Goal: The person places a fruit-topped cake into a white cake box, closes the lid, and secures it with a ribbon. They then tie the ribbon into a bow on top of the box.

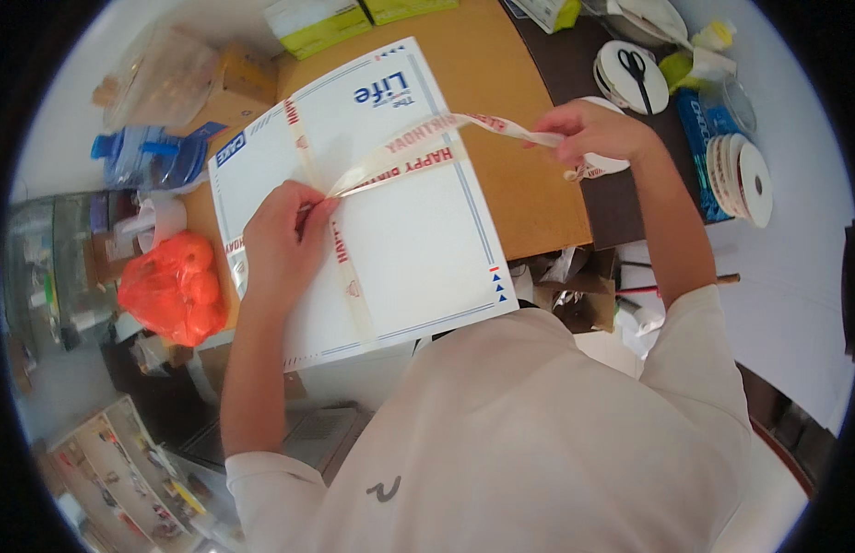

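Note:
A white cardboard cake box [413, 242] with blue print lies on the table before me. Printed birthday ribbon [406, 168] crosses its lid in both directions. My left hand [289, 228] pinches the ribbon near where the bands cross, on top of the box. Off the box's right side, my right hand [590, 131] grips the ribbon's loose length, which runs slightly twisted from the crossing. A short curled end hangs below those fingers. Behind my right hand, a white ribbon spool is partly hidden.
Black scissors [635, 69] lie on a ribbon spool [610, 72] at the upper right; more spools [738, 176] stand farther right. A red plastic bag of round items [178, 287], a clear blue water jug [151, 157] and a cardboard box [244, 86] are on the left. Green-and-white boxes [320, 27] stand behind.

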The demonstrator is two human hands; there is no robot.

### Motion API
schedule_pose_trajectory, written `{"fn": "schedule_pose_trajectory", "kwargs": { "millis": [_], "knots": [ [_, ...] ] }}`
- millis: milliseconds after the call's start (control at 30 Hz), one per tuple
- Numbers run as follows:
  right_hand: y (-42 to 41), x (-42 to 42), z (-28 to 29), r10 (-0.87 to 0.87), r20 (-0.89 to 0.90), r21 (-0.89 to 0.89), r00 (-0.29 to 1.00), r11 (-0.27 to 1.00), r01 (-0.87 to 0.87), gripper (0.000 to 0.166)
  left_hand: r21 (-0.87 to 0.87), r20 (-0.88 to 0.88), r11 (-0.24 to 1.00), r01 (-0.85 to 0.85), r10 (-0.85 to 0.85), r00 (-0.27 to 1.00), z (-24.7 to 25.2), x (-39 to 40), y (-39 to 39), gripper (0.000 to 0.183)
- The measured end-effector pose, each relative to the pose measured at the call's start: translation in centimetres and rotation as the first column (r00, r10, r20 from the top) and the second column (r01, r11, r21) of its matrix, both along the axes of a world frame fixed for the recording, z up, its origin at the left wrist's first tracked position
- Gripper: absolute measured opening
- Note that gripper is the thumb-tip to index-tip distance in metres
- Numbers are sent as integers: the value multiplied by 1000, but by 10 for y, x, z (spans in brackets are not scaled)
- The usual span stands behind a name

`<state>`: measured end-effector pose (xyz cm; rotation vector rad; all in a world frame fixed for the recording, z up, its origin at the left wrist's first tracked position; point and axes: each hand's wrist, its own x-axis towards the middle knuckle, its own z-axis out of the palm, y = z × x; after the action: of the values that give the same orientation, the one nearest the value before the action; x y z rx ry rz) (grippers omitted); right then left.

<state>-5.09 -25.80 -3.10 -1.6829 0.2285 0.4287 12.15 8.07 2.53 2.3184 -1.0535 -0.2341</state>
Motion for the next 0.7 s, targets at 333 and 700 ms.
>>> {"fn": "schedule_pose_trajectory", "kwargs": {
  "millis": [333, 700],
  "knots": [
    [-4, -21, 25, -291, 173, -154, 941, 936, 317, 28, -79, 178, 978, 194, -177, 968, -3, 9, 12, 14],
    [19, 6, 13, -70, 535, -621, 842, 643, 448, 30, 14, 112, 982, 190, -191, 975, -5, 13, 13, 13]
  ]
}}
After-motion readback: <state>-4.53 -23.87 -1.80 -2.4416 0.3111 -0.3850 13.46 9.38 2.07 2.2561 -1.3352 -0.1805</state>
